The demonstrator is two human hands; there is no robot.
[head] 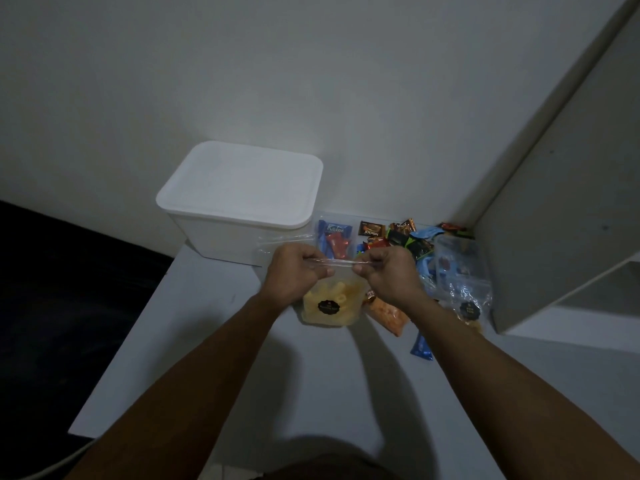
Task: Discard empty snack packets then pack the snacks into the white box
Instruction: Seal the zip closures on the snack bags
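A clear zip bag of yellow tube snacks [329, 306] with a black round label stands on the white table [214, 341]. My left hand [294, 271] and my right hand [388, 271] each pinch the bag's top strip, one at each end. The white box [239, 199], lid on, stands behind my left hand against the wall. Several small snack packets [398, 237] in blue, brown, orange and green lie behind and to the right of my hands. A clear packet holding blue and red sticks [334, 237] leans beside the box.
An orange snack bag [388, 315] lies under my right wrist. A crumpled clear bag with a black label [469, 303] and a blue packet [422, 348] lie to the right. A white shelf unit [571, 220] closes off the right side. Dark floor lies left of the table.
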